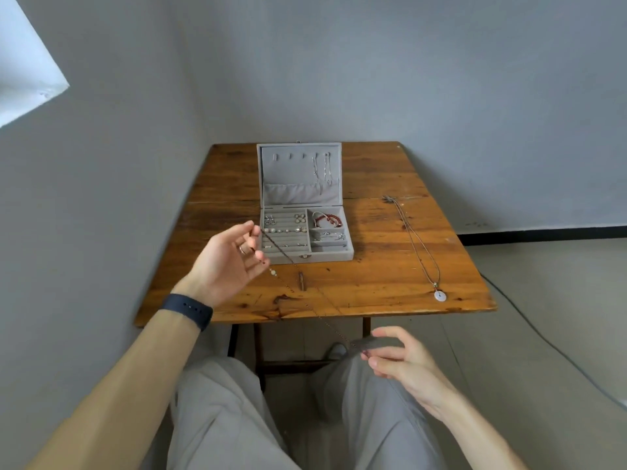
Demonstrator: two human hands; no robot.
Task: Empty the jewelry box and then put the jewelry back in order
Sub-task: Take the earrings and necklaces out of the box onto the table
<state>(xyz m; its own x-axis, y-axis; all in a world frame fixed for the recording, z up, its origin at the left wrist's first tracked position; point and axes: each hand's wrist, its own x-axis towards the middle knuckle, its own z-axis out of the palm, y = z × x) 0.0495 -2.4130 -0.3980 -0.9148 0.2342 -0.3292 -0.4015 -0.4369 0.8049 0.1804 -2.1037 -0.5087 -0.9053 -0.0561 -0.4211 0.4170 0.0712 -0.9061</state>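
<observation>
A grey jewelry box [334, 257] stands open on the wooden table [373, 286], its lid upright with two chains [321, 169] hanging inside. Its tray holds earrings and rings [285, 228] on the left, a red bead bracelet [327, 219] and silver pieces on the right. A thin beaded chain [305, 295] is stretched taut between my hands. My left hand [227, 262] pinches one end just left of the box. Below the table's front edge, my right hand [397, 359] pinches the other end.
A long cord necklace [415, 242] with a round pale pendant [440, 295] lies on the table's right side. A small dark piece [301, 280] lies in front of the box. Grey walls close in behind and left. My knees are under the front edge.
</observation>
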